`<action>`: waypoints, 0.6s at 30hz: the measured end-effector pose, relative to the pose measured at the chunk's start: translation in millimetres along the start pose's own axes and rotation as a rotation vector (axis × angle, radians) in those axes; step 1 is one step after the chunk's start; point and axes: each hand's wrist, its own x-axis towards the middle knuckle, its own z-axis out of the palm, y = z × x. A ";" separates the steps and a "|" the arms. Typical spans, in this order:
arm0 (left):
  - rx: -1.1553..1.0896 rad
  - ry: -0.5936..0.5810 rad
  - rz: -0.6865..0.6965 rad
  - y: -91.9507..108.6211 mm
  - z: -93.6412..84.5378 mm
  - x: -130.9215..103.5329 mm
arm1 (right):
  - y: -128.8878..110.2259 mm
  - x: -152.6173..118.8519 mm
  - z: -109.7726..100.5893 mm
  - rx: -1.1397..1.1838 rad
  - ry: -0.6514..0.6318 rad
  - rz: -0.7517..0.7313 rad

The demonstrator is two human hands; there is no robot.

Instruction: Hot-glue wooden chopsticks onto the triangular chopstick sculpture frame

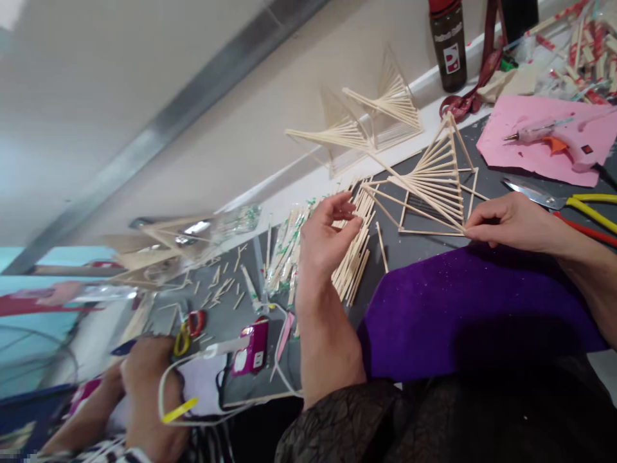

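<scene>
A twisted frame of thin wooden sticks [436, 186], with a fan of sticks across it, stands on the dark grey table. My right hand [504, 222] is closed in a pinch at its near right corner, at the lower end of the fan. Left of the frame, my left hand [330, 235] hovers with thumb and fingers apart and nothing between them. Behind and below it lies a pile of loose wooden sticks [354, 273]. A purple sheet [424, 315] covers the table edge in front of me.
A hot glue gun [554, 138] rests on a pink sheet [511, 145], near yellow-handled scissors [535, 193]. More stick frames [390, 106] stand against the wall beside a dark bottle [448, 51]. At left, another person's arms [149, 373] are near red-and-yellow scissors [187, 331] and a magenta packet [250, 347].
</scene>
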 end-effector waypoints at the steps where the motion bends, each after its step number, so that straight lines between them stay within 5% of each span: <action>1: 0.078 0.005 0.007 3.7 -4.6 -12.6 | -2.2 -1.3 0.7 0.010 -0.002 -0.035; 4: 0.258 -0.193 0.105 18.3 -2.4 -60.5 | -8.3 -2.6 6.9 -0.014 -0.041 -0.138; 7: 0.383 -0.390 0.221 30.5 19.4 -109.3 | -10.7 -0.8 18.8 -0.079 -0.117 -0.193; 13: 0.439 -0.219 0.230 37.7 57.1 -164.9 | -4.7 4.8 43.1 -0.313 -0.133 -0.219; 18: 0.239 -0.166 0.267 25.3 43.9 -154.6 | 0.2 8.1 52.0 -0.451 -0.076 -0.143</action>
